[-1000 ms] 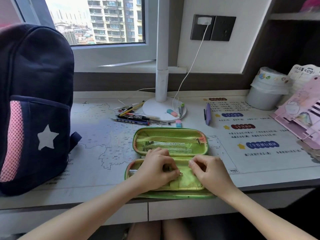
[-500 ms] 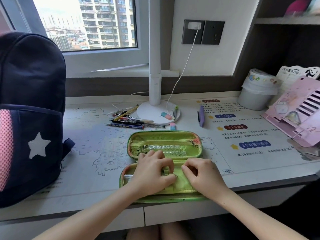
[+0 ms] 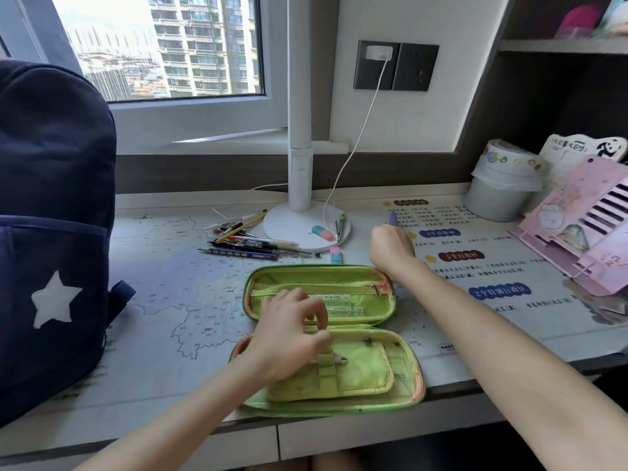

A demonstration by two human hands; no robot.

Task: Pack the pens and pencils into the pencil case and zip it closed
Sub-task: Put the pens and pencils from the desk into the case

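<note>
The green pencil case point(image 3: 404, 375) lies open at the desk's front edge, lid half point(image 3: 339, 277) toward the window. My left hand point(image 3: 289, 334) is over the near half, fingers curled on a pen point(image 3: 341, 360) tucked under an elastic loop; only its tip shows. My right hand point(image 3: 390, 246) is stretched out beyond the case's far right corner, fingers curled over a purple pen point(image 3: 393, 218) whose top end sticks out above the hand. A pile of several pens and pencils point(image 3: 248, 241) lies left of the lamp base.
A white lamp base point(image 3: 295, 229) holds an eraser and a compass; another eraser point(image 3: 335, 254) lies in front of it. A dark blue backpack point(image 3: 51, 232) stands at the left. A white bin point(image 3: 499, 192) and a pink book stand point(image 3: 584, 229) occupy the right.
My right hand left the pencil case and reached back and right to the purple pen. My left hand stayed on the near half of the case.
</note>
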